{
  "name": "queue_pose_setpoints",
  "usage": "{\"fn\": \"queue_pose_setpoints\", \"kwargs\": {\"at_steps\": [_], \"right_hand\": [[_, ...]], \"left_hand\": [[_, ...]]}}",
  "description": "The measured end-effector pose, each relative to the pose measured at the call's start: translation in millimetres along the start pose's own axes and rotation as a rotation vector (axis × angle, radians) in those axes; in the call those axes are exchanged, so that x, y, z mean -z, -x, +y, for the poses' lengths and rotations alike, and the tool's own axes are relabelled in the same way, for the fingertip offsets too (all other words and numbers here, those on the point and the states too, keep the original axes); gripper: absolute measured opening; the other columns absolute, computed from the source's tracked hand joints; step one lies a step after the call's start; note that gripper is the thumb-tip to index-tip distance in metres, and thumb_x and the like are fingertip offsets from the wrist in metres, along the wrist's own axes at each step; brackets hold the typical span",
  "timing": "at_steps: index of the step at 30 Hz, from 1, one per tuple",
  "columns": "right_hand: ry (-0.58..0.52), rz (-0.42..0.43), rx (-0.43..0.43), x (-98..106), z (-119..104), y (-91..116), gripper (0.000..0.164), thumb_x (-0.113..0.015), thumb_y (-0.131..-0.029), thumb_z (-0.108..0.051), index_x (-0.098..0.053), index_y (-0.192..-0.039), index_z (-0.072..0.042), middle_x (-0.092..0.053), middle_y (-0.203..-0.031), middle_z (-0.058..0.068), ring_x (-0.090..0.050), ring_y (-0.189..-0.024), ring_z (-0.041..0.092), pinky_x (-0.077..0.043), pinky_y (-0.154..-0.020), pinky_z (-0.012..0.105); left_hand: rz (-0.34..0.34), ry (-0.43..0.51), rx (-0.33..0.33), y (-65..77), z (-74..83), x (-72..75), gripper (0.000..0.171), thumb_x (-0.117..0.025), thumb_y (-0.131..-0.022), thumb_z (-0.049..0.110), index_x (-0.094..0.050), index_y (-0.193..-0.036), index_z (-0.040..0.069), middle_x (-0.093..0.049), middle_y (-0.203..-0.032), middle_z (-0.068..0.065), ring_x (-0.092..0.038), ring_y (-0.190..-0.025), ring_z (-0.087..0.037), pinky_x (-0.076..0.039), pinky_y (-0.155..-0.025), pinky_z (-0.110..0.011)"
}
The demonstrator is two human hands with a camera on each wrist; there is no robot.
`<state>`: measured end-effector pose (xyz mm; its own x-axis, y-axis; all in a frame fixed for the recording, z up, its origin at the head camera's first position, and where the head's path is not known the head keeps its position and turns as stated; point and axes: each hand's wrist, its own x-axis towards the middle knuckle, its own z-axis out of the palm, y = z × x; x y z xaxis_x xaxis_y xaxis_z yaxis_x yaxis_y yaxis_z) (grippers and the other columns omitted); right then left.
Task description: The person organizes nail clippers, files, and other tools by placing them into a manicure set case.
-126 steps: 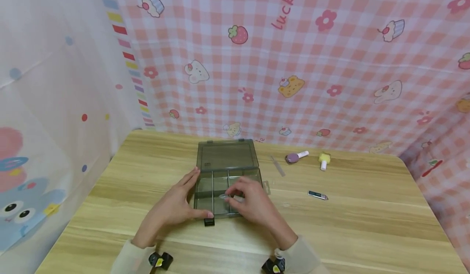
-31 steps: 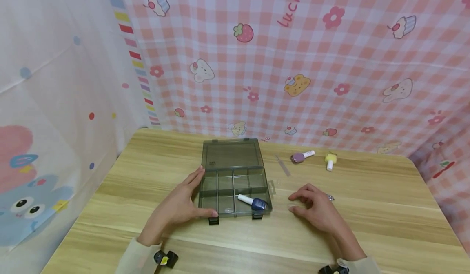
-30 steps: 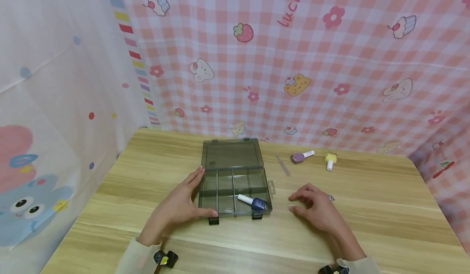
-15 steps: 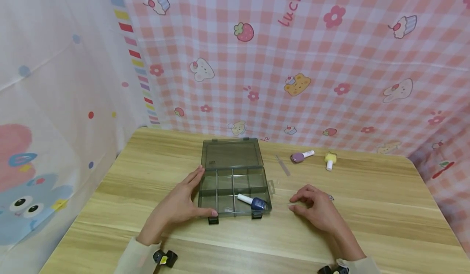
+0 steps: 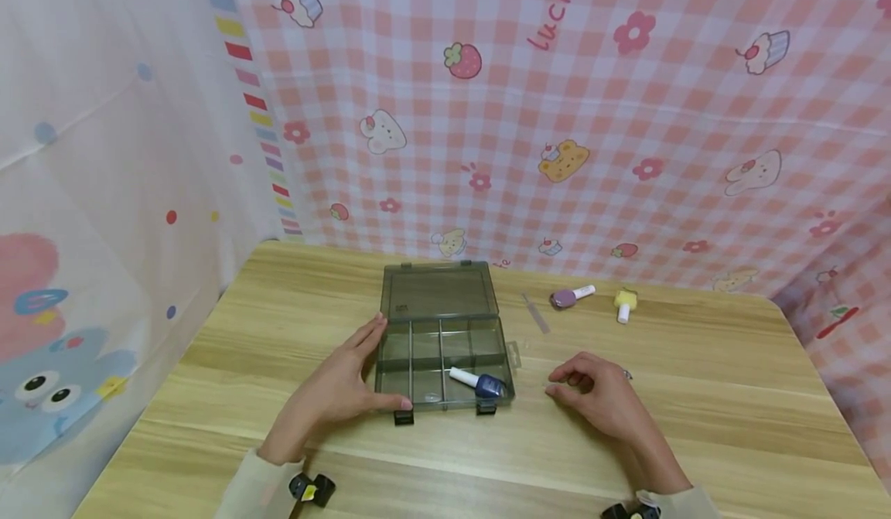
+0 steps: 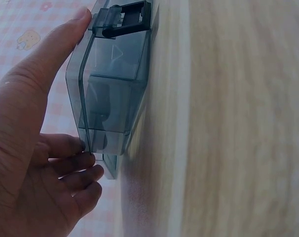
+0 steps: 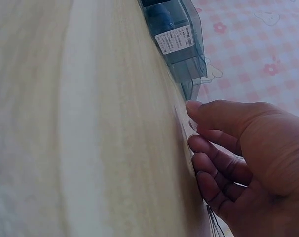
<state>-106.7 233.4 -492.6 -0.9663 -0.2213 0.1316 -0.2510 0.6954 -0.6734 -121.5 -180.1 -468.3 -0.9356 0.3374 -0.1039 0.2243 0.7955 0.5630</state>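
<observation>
A smoky clear divided storage box (image 5: pixel 397 360) lies on the table with its lid (image 5: pixel 440 291) folded back. My left hand (image 5: pixel 337 391) grips its left side, thumb on the front edge, fingertips near the hinge corner. In the front right compartment is a dark blue nail polish bottle (image 5: pixel 489 385) with a white cap. A small clear oval piece (image 5: pixel 432 397) lies in the front middle compartment. Right of the box, my right hand (image 5: pixel 595 391) has its fingers curled at the tabletop. Its thumb and forefinger pinch a small clear piece (image 7: pixel 192 125), seen only partly in the right wrist view.
A purple nail polish bottle (image 5: pixel 564 298), a yellow one (image 5: pixel 626 300) and a thin translucent strip (image 5: pixel 537 315) lie at the back right. The end of a small item (image 5: pixel 627 375) shows behind my right hand. Black latches (image 5: pixel 404 418) hang at the box's front.
Since the oldest frame, my right hand has moved from over the box to the table on its right. The clear piece it held lies in the box. In the last second both hands barely move.
</observation>
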Motion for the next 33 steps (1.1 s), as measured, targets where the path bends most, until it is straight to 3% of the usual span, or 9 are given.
{"fn": "queue_pose_setpoints", "kwargs": {"at_steps": [19,33], "right_hand": [[-0.056,-0.022,-0.046,0,-12,-1,0.009,-0.084,-0.086,-0.017,-0.077,-0.092,-0.02,-0.069,-0.084,-0.01,-0.063,-0.075,0.002,-0.055,-0.068,0.019],[-0.055,0.005,0.053,1,-35,-12,0.01,-0.083,-0.086,-0.011,-0.078,-0.094,-0.016,-0.069,-0.084,-0.013,-0.063,-0.075,0.002,-0.058,-0.07,0.025]], "left_hand": [[0.016,-0.001,-0.02,0.5,-0.1,-0.6,0.135,-0.081,-0.065,0.077,-0.018,-0.165,0.012,-0.011,-0.174,-0.003,-0.02,-0.159,-0.032,-0.035,-0.122,-0.056],[0.024,0.013,-0.022,0.1,-1.4,-1.3,0.134,-0.084,-0.065,0.073,-0.019,-0.165,0.012,-0.013,-0.174,-0.003,-0.022,-0.158,-0.032,-0.036,-0.121,-0.056]]}}
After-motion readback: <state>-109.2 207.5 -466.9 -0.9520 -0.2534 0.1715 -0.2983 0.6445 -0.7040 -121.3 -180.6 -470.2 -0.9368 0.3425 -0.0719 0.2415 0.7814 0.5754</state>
